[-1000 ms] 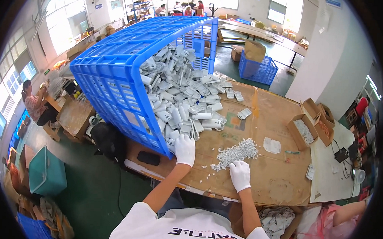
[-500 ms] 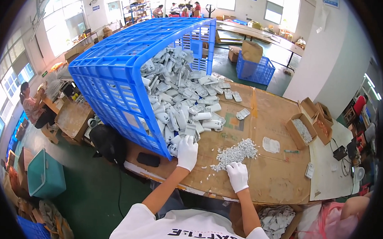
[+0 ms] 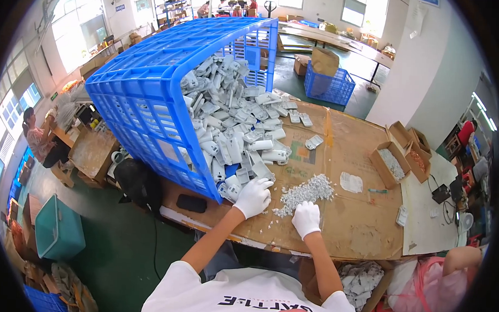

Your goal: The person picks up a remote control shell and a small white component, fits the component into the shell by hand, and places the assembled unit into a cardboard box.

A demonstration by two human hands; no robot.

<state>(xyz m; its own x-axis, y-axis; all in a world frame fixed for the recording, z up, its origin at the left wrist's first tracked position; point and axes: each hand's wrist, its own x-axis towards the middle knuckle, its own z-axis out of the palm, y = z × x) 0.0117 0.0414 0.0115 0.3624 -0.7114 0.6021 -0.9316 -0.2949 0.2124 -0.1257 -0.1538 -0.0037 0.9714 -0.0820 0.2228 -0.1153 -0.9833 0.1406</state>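
Crate (image 3: pixel 152 97), blue, tipped, spills grey parts (image 3: pixel 234 128); left hand (image 3: pixel 252 197) grip apart, right hand (image 3: pixel 306 218) grip unclear.

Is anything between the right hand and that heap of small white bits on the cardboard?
Nothing visible. The right hand rests at the near edge of the heap of small white bits, with only bare cardboard around them.

one view only — your head cam, fisheye, looking steeply down over your chest at the cardboard-covered table (image 3: pixel 337 159) close below; edges bend, room behind curls into the rim — no second view to overlap.
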